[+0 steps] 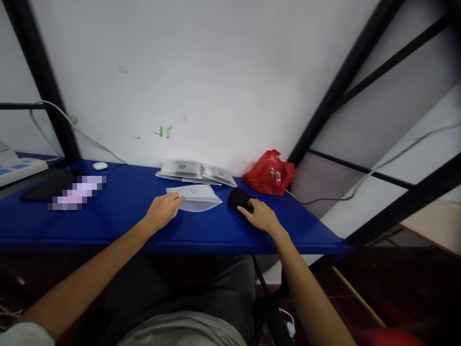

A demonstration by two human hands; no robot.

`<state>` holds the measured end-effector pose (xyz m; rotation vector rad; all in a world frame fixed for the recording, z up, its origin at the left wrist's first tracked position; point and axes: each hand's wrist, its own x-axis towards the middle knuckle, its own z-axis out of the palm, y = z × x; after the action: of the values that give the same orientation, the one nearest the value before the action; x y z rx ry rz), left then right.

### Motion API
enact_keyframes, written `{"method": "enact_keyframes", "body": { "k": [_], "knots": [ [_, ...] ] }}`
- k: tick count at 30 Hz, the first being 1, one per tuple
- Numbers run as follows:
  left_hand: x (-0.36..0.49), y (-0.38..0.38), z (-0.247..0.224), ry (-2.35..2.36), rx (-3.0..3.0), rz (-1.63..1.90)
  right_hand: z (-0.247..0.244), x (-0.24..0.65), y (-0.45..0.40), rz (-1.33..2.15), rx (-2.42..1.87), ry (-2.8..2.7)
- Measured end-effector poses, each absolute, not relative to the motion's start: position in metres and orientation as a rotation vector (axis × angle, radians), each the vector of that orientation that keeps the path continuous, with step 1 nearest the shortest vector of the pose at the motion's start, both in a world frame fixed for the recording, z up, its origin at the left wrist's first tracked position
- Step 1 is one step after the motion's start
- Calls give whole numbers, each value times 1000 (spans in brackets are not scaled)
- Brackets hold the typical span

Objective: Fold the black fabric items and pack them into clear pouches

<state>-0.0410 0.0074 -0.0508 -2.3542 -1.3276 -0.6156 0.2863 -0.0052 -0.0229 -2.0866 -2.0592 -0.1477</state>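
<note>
My left hand (164, 210) has its fingers closed on the left edge of a frosted plastic bag (198, 198) with a small printed mark, which lies flat on the blue desk. To its right, my right hand (263, 216) grips the near right side of a dark black bundle (238, 197). The bundle looks soft, like folded fabric, but its kind is not clear. Behind the bag, against the wall, lie more frosted plastic bags (180, 168) with the same kind of mark.
A crumpled red plastic bag (268, 175) sits at the desk's back right. On the left are a white earbud case (100, 166), a blurred-out phone-like thing (77, 192), a black flat object (43, 187) and a white power strip (27, 169). Black metal posts (334, 96) flank the blue desk (126, 221).
</note>
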Motion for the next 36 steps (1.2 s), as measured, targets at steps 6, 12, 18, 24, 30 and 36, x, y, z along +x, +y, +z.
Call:
{"method": "enact_keyframes", "body": {
  "k": [6,12,18,24,30,36],
  "knots": [
    [-45,4,-51,-1325,-2379,-694,-16,276,-20,-122,-2011,-2234],
    [-48,6,-54,-1396,-2363,-736,-20,280,-15,-92,-1866,-2302],
    [-52,8,-54,-1503,-2367,-741,-30,286,-5,-8,-1734,-2266],
    [-51,6,-50,-1584,-2395,-755,-23,281,-5,160,-1794,-2332],
    [-50,6,-50,-1602,-2396,-748,-26,272,-5,15,-1848,-2328],
    [-51,9,-53,-1594,-2390,-775,-33,266,1,-187,-1928,-2285]
  ]
}}
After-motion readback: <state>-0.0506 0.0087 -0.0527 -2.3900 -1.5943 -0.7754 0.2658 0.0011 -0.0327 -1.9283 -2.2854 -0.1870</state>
